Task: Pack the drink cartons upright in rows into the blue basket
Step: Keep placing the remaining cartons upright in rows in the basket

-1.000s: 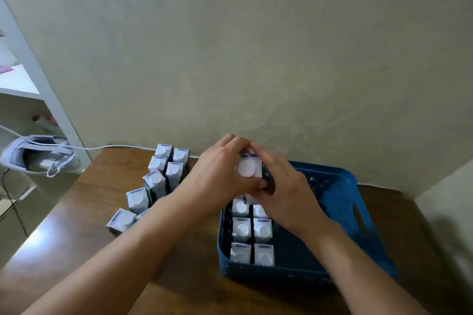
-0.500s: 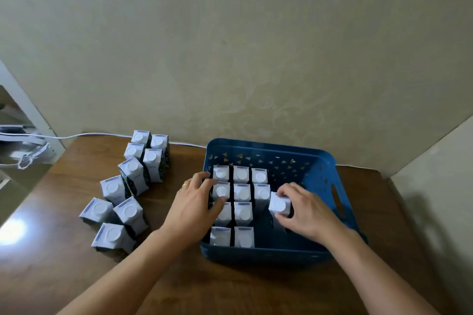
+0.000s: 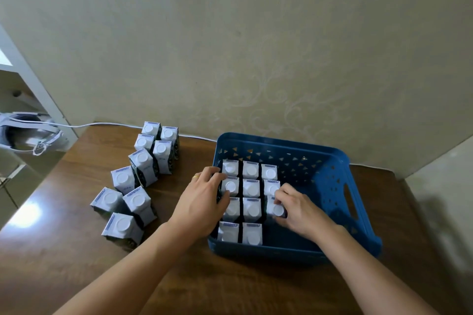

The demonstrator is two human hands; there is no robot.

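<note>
The blue basket (image 3: 332,161) stands on the brown table, right of centre. Several white-capped drink cartons (image 3: 251,188) stand upright in rows in its left half. My right hand (image 3: 297,208) grips one carton (image 3: 276,208) at the right end of the third row, low inside the basket. My left hand (image 3: 202,199) rests over the basket's left rim with fingers spread against the left column of cartons. Several more cartons (image 3: 137,186) stand loose on the table to the left.
A wall runs close behind the table. A white cable (image 3: 102,124) lies along the table's back edge. A white headset (image 3: 28,135) sits at far left beside a white shelf post. The basket's right half holds nothing.
A second ago both hands held a carton above the basket. My right hand has since lowered it into the third row, and my left hand dropped to the basket's left side.
</note>
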